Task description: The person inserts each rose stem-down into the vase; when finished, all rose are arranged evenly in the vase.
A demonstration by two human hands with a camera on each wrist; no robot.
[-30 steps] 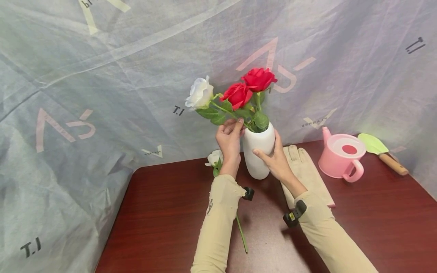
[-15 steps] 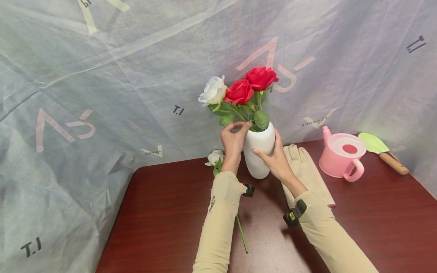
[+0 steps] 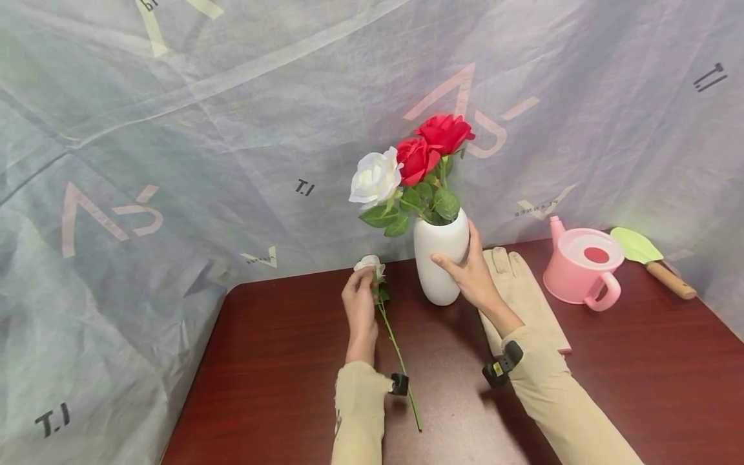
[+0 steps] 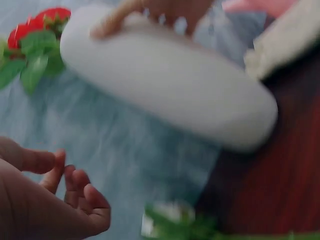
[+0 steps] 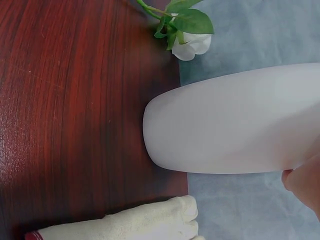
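Observation:
A white vase (image 3: 433, 284) stands upright on the table, bearing two red roses (image 3: 446, 134) and a white rose (image 3: 375, 177) that leans left. My right hand (image 3: 478, 279) grips the vase from its right side, thumb across the front. Another white rose (image 3: 395, 342) lies on the table, its bloom at the back edge and its stem toward me. My left hand (image 3: 359, 303) is over the leaves and bloom of that lying rose. In the left wrist view the left hand (image 4: 55, 200) has loosely bent fingers with nothing between them, apart from the blurred rose below.
A pale glove (image 3: 523, 297) lies right of the vase. Farther right are a pink watering can (image 3: 572, 274) and a green trowel (image 3: 636, 245) with a wooden handle. A grey printed cloth (image 3: 261, 129) hangs behind the dark red table (image 3: 279, 361).
My left hand has let go of the white rose in the vase and moved down and left to the lying rose. The vase's white rose has shifted right. My right hand stays on the vase.

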